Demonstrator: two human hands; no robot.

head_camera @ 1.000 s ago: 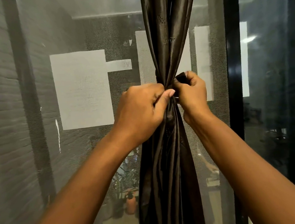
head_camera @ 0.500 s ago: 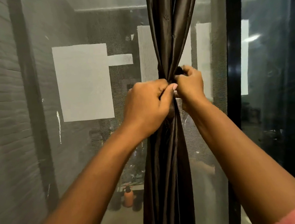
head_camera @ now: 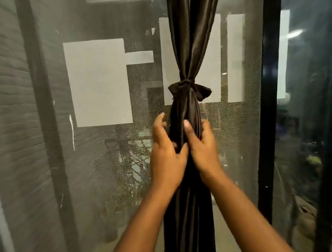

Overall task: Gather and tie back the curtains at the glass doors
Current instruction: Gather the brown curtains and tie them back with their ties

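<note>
**Dark satin curtain, knotted at mid-height, both hands below the knot**

Item one: the curtain (head_camera: 194, 183), a dark brown cloth with a satin sheen, hangs gathered into one narrow column of long vertical folds in front of the glass doors. A tie (head_camera: 186, 83) of the same cloth cinches it at mid-height; two short crumpled ends stick out, one to each side of the knot.

Item two: your left hand (head_camera: 166, 154). It sits on the left flank of the bundle, just under the tie. Its fingers (head_camera: 159, 124) are loosely spread and fairly straight, touching the cloth rather than clenching it.

Item three: your right hand (head_camera: 201, 145). It wraps the bundle from the right, thumb across the front folds, fingers curled round the back, gripping the cloth. The two hands touch at the thumbs.

Item four: behind the curtain, a fine grey mesh screen (head_camera: 105, 171) with pale rectangular patches (head_camera: 99, 81), and to the right a glossy black door frame (head_camera: 270, 116).
</note>
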